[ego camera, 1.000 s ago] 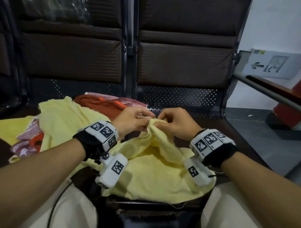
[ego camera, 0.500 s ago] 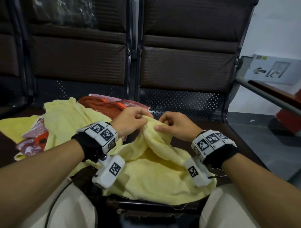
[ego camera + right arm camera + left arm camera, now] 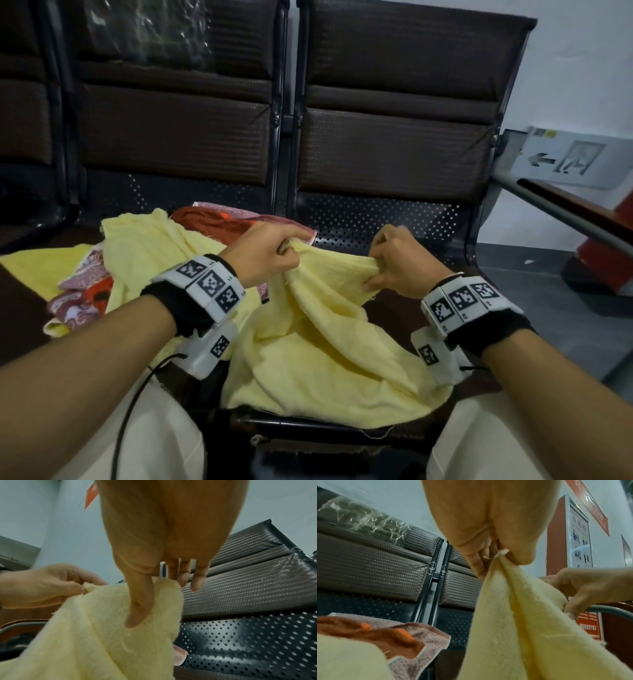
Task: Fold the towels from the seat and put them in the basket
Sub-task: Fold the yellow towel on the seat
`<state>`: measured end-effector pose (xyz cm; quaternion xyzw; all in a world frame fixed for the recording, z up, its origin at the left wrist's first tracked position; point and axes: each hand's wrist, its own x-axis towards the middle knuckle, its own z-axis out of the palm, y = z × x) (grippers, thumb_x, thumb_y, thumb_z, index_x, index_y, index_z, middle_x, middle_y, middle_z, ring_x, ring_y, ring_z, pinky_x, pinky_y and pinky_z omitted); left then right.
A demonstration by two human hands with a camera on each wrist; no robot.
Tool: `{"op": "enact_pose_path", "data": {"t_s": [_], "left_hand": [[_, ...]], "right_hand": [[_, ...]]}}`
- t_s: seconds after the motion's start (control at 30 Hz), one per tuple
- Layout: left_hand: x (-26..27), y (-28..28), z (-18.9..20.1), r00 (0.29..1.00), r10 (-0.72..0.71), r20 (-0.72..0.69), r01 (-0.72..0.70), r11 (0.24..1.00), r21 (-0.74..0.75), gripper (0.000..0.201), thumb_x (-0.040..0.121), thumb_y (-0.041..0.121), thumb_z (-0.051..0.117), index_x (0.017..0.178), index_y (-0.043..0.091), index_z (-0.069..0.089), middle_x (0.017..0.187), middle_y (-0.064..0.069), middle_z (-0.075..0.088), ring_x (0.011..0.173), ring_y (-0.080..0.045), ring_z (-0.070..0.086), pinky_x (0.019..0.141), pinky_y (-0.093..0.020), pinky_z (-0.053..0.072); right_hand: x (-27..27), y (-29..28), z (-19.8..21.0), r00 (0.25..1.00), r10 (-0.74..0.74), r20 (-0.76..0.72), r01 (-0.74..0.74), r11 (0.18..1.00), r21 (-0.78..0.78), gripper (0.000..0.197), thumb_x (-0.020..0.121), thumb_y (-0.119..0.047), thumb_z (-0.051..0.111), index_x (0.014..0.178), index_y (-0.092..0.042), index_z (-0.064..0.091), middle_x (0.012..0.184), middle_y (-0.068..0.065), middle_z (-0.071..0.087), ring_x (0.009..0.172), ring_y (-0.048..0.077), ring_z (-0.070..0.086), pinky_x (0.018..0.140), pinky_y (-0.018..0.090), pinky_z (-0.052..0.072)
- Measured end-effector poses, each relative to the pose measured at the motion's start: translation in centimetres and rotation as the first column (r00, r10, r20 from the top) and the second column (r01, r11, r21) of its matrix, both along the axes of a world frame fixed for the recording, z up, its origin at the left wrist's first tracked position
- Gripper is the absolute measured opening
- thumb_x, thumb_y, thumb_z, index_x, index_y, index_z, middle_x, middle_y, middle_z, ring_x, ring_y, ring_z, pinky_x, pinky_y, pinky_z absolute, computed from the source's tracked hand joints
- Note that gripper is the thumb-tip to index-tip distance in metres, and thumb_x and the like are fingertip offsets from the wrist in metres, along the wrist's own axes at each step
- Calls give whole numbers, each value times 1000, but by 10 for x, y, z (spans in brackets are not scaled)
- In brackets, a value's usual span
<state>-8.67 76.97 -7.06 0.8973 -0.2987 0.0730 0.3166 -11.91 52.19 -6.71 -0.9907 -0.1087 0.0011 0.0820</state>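
A pale yellow towel (image 3: 318, 346) lies crumpled on the dark seat (image 3: 394, 222) in front of me, its top edge lifted. My left hand (image 3: 270, 257) pinches that edge at the left, seen close in the left wrist view as the yellow towel (image 3: 513, 615) gripped between thumb and fingers of my left hand (image 3: 498, 555). My right hand (image 3: 394, 263) pinches the same edge further right; in the right wrist view its thumb (image 3: 140, 601) presses on the yellow towel (image 3: 102, 628). The edge stretches between both hands. No basket is in view.
A heap of other towels lies on the seat to the left: another yellow towel (image 3: 137, 246), a rust-orange towel (image 3: 219, 222) and a patterned pink-red cloth (image 3: 82, 294). Brown padded seat backs (image 3: 394, 137) stand behind. A metal armrest (image 3: 561, 216) runs along the right.
My hands, which were close together on a bunched edge of the yellow towel, have moved apart and risen a little, so the edge now stretches between them.
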Motion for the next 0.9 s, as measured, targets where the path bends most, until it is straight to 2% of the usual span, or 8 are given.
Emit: {"op": "enact_pose_path", "data": {"t_s": [0.07, 0.2, 0.4, 0.5, 0.6, 0.77, 0.83, 0.9], "left_hand": [[-2, 0, 2, 999, 12, 40, -13, 1000, 23, 32, 84, 11, 54, 112, 23, 64, 68, 21, 49, 61, 2, 50, 55, -10, 38], [-10, -5, 15, 993, 67, 94, -61, 996, -59, 19, 88, 11, 47, 101, 16, 60, 81, 14, 50, 78, -9, 50, 66, -22, 35], [-29, -5, 62, 976, 112, 187, -81, 983, -166, 22, 87, 8, 48, 104, 10, 63, 96, -2, 62, 92, -17, 55, 81, -31, 43], [-41, 0, 95, 949, 114, 295, -45, 972, -230, 22, 82, 7, 51, 100, 12, 65, 95, -2, 65, 88, -15, 57, 80, -26, 41], [-53, 8, 122, 923, 142, 358, -35, 957, -290, 23, 79, 10, 51, 96, 15, 65, 86, 5, 62, 82, -12, 55, 75, -23, 40], [-57, 12, 141, 956, 113, 271, -90, 991, -96, 20, 83, 8, 51, 97, 15, 63, 84, -1, 63, 79, -18, 55, 70, -30, 41], [-51, 12, 147, 968, 101, 231, -82, 993, -88, 18, 84, 8, 49, 94, 15, 62, 77, 0, 60, 72, -17, 53, 61, -28, 39], [-41, 12, 153, 983, 91, 159, -79, 994, -78, 16, 85, 8, 47, 91, 15, 61, 76, 0, 60, 69, -19, 56, 61, -30, 46]], "right_hand": [[-4, -2, 3, 999, -11, 38, 10, 1000, 5, 37, 71, -44, 76, 95, -21, 59, 107, -8, 37, 102, 12, 33, 91, 28, 38], [-18, -1, 22, 998, -49, 48, 41, 988, 148, 17, 91, -30, 59, 95, -17, 50, 88, 1, 57, 85, 23, 58, 64, 28, 39], [-32, 9, 90, 992, 6, 127, 2, 998, -60, 21, 99, -14, 42, 101, -8, 61, 100, 14, 64, 95, 31, 58, 77, 36, 46], [-45, 16, 137, 983, 25, 184, 1, 990, -141, 16, 93, -14, 51, 82, -13, 63, 94, 13, 65, 96, 30, 58, 77, 33, 43], [-63, 18, 172, 965, -10, 260, 34, 996, -86, 34, 82, -18, 69, 57, -25, 47, 70, 0, 56, 82, 26, 59, 70, 29, 39], [-74, 17, 196, 975, -52, 217, 65, 996, -55, 29, 65, -34, 85, 64, -24, 58, 65, -8, 59, 62, 7, 54, 53, 25, 38], [-69, 13, 200, 987, -28, 157, 31, 999, -17, 25, 71, -38, 80, 74, -24, 60, 72, -8, 60, 67, 7, 55, 56, 25, 40], [-62, 7, 200, 996, -12, 86, 2, 993, 114, 23, 77, -35, 76, 85, -20, 61, 80, -6, 62, 75, 12, 59, 63, 25, 44]]}}
